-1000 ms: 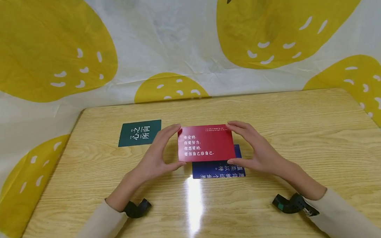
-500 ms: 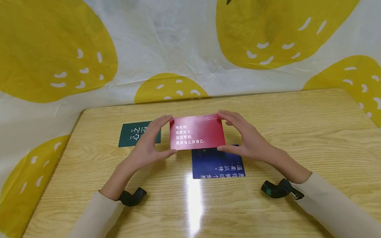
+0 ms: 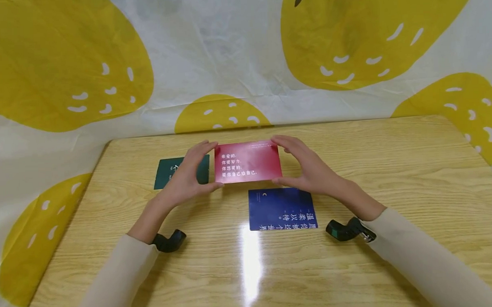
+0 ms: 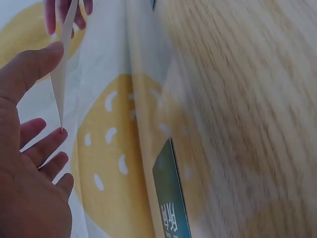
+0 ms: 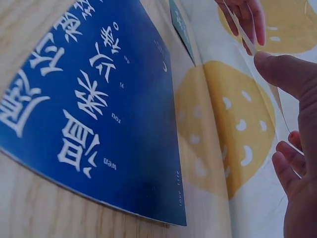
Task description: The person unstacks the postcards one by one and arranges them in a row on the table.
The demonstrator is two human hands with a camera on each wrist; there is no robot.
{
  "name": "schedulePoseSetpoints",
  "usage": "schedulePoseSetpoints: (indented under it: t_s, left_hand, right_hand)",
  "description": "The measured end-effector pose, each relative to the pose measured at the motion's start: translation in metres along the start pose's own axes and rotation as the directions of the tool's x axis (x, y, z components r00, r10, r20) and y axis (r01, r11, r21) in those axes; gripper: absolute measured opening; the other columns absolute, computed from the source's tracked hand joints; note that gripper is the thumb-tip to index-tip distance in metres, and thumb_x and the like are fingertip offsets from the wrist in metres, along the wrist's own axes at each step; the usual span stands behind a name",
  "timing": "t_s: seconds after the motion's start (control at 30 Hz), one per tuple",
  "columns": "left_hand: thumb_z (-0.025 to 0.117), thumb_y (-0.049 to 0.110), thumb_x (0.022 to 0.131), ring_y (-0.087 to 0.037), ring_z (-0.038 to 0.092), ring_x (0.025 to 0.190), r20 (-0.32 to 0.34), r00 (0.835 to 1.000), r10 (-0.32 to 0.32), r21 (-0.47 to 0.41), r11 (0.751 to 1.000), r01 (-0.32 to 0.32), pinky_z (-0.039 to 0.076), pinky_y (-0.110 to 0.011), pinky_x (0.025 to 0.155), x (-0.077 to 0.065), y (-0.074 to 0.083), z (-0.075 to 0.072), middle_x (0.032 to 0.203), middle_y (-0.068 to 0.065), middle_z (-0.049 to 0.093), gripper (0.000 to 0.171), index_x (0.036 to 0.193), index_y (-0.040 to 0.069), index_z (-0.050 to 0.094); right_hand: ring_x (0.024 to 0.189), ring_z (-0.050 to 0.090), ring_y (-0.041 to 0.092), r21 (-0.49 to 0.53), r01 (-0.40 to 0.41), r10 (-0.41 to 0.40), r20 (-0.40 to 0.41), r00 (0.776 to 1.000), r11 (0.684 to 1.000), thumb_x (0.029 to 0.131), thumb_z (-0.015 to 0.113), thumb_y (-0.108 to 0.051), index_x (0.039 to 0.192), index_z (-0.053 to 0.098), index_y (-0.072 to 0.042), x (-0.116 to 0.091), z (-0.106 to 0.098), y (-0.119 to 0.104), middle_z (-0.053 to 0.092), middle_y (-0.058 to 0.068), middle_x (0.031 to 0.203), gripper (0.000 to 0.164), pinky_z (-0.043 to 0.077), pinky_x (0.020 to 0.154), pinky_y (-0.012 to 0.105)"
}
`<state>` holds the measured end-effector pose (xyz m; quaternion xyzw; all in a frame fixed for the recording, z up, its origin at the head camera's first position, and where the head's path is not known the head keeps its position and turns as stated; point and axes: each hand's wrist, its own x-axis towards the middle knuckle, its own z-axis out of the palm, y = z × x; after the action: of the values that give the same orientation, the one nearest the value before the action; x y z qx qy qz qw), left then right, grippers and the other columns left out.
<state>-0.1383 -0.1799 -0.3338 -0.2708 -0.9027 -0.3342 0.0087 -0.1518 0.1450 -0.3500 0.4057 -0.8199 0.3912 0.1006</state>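
A red card [image 3: 248,162] with white Chinese writing is held up above the table between both hands. The left hand [image 3: 183,178] pinches its left edge, thumb at the lower corner and fingers at the upper one. At the right edge, the right hand [image 3: 311,169] grips the corners the same way. Both wrist views show the card nearly edge-on. Behind the left hand lies a green card [image 3: 203,169], partly covered by that hand. A blue card [image 3: 280,208] with upside-down white writing lies flat below the red one and fills much of the right wrist view.
The wooden table [image 3: 393,166] reaches back to a white cloth [image 3: 226,50] printed with big yellow fruit. Black devices [image 3: 169,241] are worn at both wrists. A bright light reflection runs down the table's front middle.
Both hands have carried the red card away from the person and a little left. The blue card is now uncovered, while the left hand now hides part of the green card.
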Motion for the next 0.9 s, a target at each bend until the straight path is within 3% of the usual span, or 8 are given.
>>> schedulePoseSetpoints:
  t_s: [0.37, 0.67, 0.9]
  left_hand:
    - [0.082, 0.025, 0.075, -0.026, 0.015, 0.141, 0.051, 0.996, -0.072, -0.015, 0.997, 0.073, 0.035, -0.055, 0.104, 0.01, -0.017, -0.001, 0.155, -0.01, 0.023, 0.092, 0.149, 0.013, 0.03]
    - [0.084, 0.024, 0.074, -0.029, 0.016, 0.141, 0.082, 0.989, -0.125, -0.046, 0.991, 0.129, 0.033, -0.056, 0.104, 0.014, -0.029, 0.003, 0.154, -0.015, 0.021, 0.093, 0.149, 0.013, 0.031]
    - [0.083, 0.029, 0.074, -0.031, 0.017, 0.14, 0.125, 0.976, -0.18, 0.003, 0.983, 0.182, 0.032, -0.055, 0.105, 0.019, -0.035, 0.008, 0.155, -0.015, 0.02, 0.094, 0.15, 0.016, 0.03]
  right_hand:
    - [0.133, 0.033, 0.03, -0.015, -0.134, 0.135, 0.062, 0.989, 0.991, 0.075, 0.083, -0.026, 0.144, 0.038, -0.004, 0.012, 0.007, 0.009, 0.04, 0.013, 0.144, 0.086, 0.036, 0.104, 0.049]
    - [0.134, 0.032, 0.031, -0.04, -0.192, 0.196, 0.13, 0.972, 0.981, 0.076, 0.081, -0.031, 0.145, 0.036, -0.006, 0.019, 0.014, 0.02, 0.04, 0.012, 0.144, 0.086, 0.028, 0.108, 0.05]
    - [0.134, 0.03, 0.029, -0.044, -0.235, 0.239, 0.182, 0.954, 0.971, 0.077, 0.08, -0.034, 0.147, 0.035, -0.007, 0.02, 0.018, 0.027, 0.039, 0.011, 0.146, 0.087, 0.026, 0.109, 0.048]
